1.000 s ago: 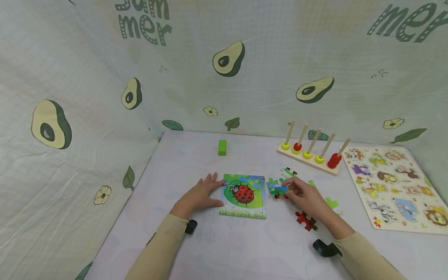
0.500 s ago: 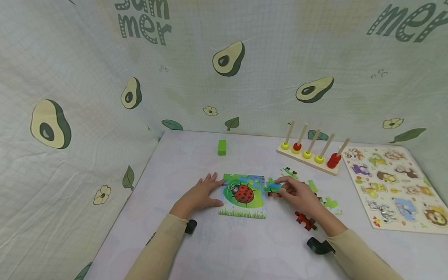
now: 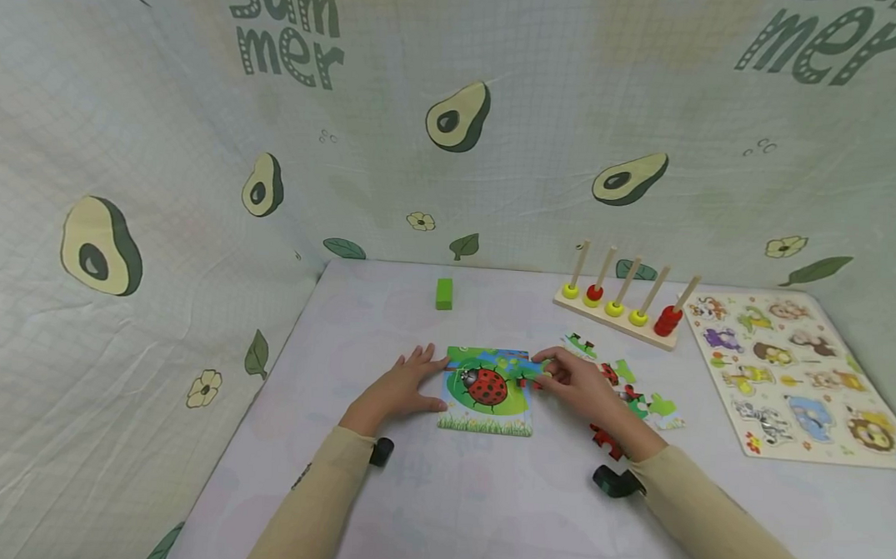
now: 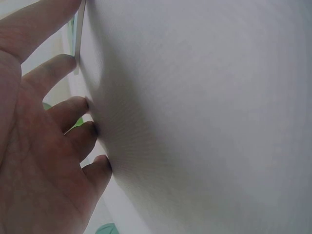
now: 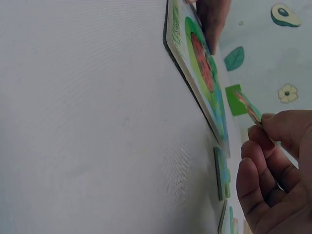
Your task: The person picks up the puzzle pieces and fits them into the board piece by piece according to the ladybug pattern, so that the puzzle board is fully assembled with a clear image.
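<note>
A square board (image 3: 479,423) with a printed ladybug lies flat in the middle of the table. My left hand (image 3: 396,391) rests at its left side, fingers spread, thumb and index fingertip at the edge. In the left wrist view the other fingertips (image 4: 100,165) touch the white cloth. My right hand (image 3: 586,392) pinches a blue-green jigsaw piece (image 3: 525,370) between thumb and fingers, over the board's upper right edge. From the right wrist view, this jigsaw piece (image 5: 248,106) is raised and tilted, while the board (image 5: 214,114) lies below it.
Loose jigsaw pieces (image 3: 663,408) lie right of the board, partly behind the right hand, among them a red one (image 3: 606,442). Farther back stand a green block (image 3: 444,294) and a peg stacker (image 3: 619,319) with yellow and red beads. An animal puzzle board (image 3: 796,378) lies at right.
My right hand has moved left with the jigsaw piece, from among the loose pieces to over the board's right edge. The left hand has stayed where it was.
</note>
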Motion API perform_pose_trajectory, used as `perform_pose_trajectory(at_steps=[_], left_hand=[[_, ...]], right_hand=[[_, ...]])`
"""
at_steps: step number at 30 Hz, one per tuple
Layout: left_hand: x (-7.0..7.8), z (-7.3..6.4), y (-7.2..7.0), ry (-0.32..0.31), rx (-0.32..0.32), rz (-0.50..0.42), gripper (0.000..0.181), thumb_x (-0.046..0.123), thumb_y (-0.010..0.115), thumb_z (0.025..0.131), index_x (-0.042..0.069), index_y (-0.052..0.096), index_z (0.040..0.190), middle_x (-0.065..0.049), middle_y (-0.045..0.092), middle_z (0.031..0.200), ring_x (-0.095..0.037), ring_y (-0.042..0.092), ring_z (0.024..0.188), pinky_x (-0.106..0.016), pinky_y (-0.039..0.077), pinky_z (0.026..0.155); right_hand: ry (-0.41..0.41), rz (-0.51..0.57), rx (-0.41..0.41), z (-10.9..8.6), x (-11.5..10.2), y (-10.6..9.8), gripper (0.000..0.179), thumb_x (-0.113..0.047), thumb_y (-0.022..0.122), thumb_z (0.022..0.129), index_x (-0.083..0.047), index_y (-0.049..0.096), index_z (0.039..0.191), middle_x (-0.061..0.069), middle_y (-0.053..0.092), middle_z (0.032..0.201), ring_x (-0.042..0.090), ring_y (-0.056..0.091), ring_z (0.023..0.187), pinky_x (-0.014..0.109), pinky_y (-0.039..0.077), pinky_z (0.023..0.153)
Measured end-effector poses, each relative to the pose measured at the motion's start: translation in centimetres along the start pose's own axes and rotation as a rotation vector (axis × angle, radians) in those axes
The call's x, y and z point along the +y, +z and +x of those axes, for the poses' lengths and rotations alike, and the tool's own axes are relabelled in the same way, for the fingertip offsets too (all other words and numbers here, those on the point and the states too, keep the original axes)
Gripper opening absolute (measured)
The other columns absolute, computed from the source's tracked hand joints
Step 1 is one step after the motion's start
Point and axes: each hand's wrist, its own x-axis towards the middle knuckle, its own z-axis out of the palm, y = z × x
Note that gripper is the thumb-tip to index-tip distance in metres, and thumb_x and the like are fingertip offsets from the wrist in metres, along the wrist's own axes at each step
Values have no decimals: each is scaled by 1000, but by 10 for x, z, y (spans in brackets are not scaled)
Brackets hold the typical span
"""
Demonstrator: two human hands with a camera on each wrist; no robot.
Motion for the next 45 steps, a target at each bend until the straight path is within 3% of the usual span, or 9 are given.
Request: perform_pose_trajectory(at_steps=[21,36,45], left_hand=[[-1,1,1,4,-7,4,85,44,79,88,23,38,159,-10,15,169,-28,5,157,-47,6,127],[0,0,0,-8,-10,11,84,46,78,88,24,38,159,-10,15,169,-29,6,157,-47,7,127],[-1,0,-1,-12,-14,17,84,46,78,88,25,38,159,-9,15,169,-28,5,157,-47,7,127]], right_hand=[[11,-11,-28,38,-9,35,25,-19,73,96,-13,67,119,-3,66,89,13,59,77,31,49,72],[24,-102,-31,54,-14,51,27,-19,76,93,-10,70,118,-3,62,88,15,54,82,36,46,75],[-17,-162,-35,56,-12,55,29,-22,74,95,-11,70,122,0,64,99,15,56,84,35,49,75]])
